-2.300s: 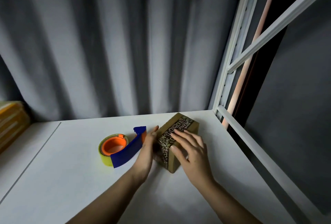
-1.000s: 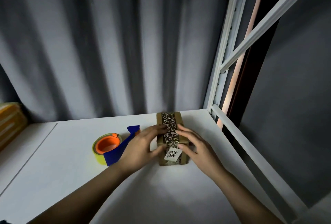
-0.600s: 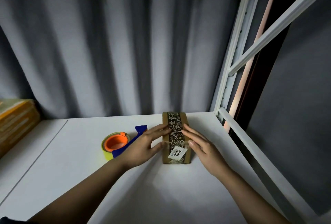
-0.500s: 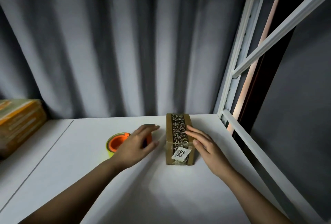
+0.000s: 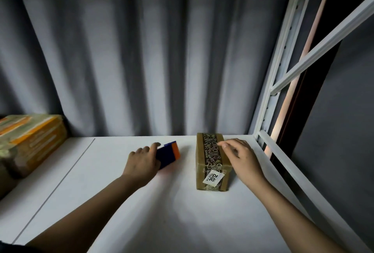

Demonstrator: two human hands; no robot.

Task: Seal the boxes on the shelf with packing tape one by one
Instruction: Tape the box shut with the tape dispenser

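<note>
So the left hand (image 5: 141, 161) has come off the cardboard box (image 5: 212, 161) and is now over on the tape dispenser (image 5: 167, 156), the blue-and-orange one sitting just left of the box on the white shelf (image 5: 162, 212). A moment ago both hands were pressing down on top of the box, so this looks like the switch from smoothing to grabbing tape. The fingers drape over the dispenser, but I honestly can't tell if they've closed around it yet; the roll itself is hidden under the hand. The right hand (image 5: 240, 155) stays at the box, fingers loosely curled, tips touching the printed tape strip (image 5: 211, 151) along the top, not gripping anything. The box sits near the shelf's right rear corner, sticker end facing the camera. More boxes (image 5: 30, 139) wait at far left.
</note>
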